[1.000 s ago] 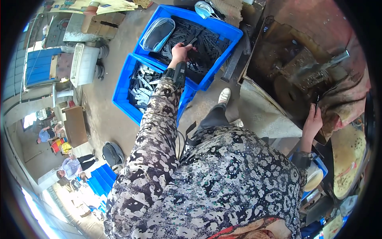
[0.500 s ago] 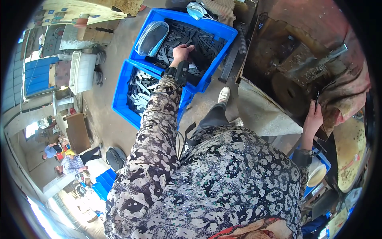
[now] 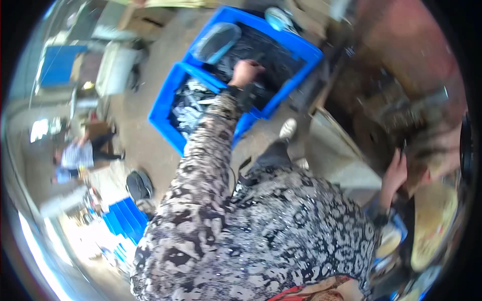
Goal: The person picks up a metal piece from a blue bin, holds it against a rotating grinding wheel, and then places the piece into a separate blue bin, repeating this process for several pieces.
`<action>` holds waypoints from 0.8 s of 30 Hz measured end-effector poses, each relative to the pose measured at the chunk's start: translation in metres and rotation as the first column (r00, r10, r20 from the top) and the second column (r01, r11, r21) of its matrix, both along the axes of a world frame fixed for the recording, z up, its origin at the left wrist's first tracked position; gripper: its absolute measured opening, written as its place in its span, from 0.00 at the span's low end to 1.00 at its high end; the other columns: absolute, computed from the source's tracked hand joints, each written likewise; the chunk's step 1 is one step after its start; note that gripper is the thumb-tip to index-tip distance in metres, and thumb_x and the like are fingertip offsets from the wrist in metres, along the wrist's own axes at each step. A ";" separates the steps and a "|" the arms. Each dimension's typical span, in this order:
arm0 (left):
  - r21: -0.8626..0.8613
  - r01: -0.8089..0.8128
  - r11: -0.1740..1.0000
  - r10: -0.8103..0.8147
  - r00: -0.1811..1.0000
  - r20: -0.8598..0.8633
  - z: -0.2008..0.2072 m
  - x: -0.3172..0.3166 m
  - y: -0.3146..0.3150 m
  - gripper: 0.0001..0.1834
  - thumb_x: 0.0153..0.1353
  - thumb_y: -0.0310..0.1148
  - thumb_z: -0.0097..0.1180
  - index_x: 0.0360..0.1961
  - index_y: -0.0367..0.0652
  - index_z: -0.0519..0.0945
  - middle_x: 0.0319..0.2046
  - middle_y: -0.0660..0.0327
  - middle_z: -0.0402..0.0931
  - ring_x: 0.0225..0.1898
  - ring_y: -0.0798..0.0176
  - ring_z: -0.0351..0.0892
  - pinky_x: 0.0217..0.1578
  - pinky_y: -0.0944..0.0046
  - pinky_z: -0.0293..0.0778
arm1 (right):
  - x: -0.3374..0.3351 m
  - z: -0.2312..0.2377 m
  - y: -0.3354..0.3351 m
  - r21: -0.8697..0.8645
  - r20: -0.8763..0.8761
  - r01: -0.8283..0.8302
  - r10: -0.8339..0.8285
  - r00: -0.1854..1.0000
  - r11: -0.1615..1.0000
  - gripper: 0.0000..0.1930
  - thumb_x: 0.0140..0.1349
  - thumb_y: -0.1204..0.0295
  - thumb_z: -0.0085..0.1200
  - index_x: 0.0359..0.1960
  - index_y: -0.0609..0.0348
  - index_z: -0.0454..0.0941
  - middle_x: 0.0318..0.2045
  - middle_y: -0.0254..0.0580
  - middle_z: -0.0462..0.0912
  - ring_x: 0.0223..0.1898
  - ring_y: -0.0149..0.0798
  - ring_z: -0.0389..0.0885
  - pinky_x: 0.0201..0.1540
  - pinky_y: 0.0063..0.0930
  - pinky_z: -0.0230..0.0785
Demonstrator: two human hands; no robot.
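My left hand (image 3: 246,71) reaches into the far blue bin (image 3: 289,94), its fingers curled together over dark flat metal strips (image 3: 271,50). Blur hides what its fingertips hold, if anything. A clear case or bag with a dark inside and pale blue edge (image 3: 217,42) lies on the strips beside it. At the right, my right hand (image 3: 395,173) is by the edge of a brown, grimy machine bed (image 3: 346,90). Its fingers look pressed together, with a small dark tip just above them; what it is cannot be made out.
A second blue bin (image 3: 163,118) with lighter metal pieces (image 3: 191,103) adjoins the first, nearer me. A pale blue mask (image 3: 276,19) lies at the far rim. A pale panel (image 3: 336,150) fronts the machine. Far left are a person (image 3: 80,154), a dark bag (image 3: 139,184) and blue bins (image 3: 125,218).
The whole view has turned and blurred, and the bins sit further right in it. My left hand stays over the strips, and my right hand stays by the machine edge.
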State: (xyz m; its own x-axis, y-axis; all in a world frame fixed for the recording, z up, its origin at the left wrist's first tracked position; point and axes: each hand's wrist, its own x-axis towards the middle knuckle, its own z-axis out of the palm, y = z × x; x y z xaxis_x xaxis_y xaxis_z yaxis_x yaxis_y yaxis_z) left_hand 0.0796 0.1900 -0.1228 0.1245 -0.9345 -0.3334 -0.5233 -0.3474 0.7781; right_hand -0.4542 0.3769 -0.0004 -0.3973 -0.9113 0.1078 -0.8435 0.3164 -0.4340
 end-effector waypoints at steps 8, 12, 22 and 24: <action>-0.221 -0.025 0.975 0.157 0.781 0.604 -0.014 -0.060 0.004 0.12 0.43 0.44 0.65 0.23 0.49 0.84 0.26 0.60 0.80 0.35 0.54 0.78 0.36 0.50 0.72 | -0.066 -0.047 0.027 0.059 -0.519 -0.253 0.246 0.819 0.966 0.16 0.68 0.68 0.47 0.52 0.65 0.76 0.50 0.56 0.78 0.50 0.48 0.77 0.55 0.34 0.68; -0.176 0.134 0.975 0.055 0.626 0.778 0.001 -0.050 0.035 0.10 0.46 0.40 0.63 0.26 0.47 0.85 0.26 0.60 0.80 0.33 0.51 0.79 0.33 0.49 0.73 | 0.021 0.026 0.031 -0.171 -0.092 -0.110 0.095 0.991 0.979 0.14 0.66 0.67 0.52 0.42 0.69 0.79 0.31 0.58 0.82 0.28 0.51 0.78 0.33 0.37 0.70; 0.099 0.529 0.843 -0.386 0.466 0.796 -0.032 -0.010 0.006 0.05 0.45 0.36 0.59 0.21 0.50 0.83 0.25 0.59 0.81 0.31 0.55 0.83 0.28 0.55 0.78 | -0.007 -0.007 0.003 0.009 -0.336 -0.187 0.179 0.925 0.982 0.16 0.68 0.67 0.49 0.49 0.65 0.78 0.49 0.55 0.79 0.49 0.49 0.77 0.55 0.34 0.67; 0.299 0.696 0.652 -0.630 0.280 0.724 -0.008 -0.017 -0.016 0.09 0.45 0.40 0.61 0.28 0.53 0.85 0.29 0.63 0.82 0.33 0.57 0.83 0.30 0.56 0.79 | -0.016 -0.015 0.012 -0.058 -0.283 -0.095 0.075 0.956 0.994 0.14 0.67 0.66 0.50 0.45 0.65 0.79 0.40 0.56 0.82 0.38 0.48 0.80 0.45 0.35 0.72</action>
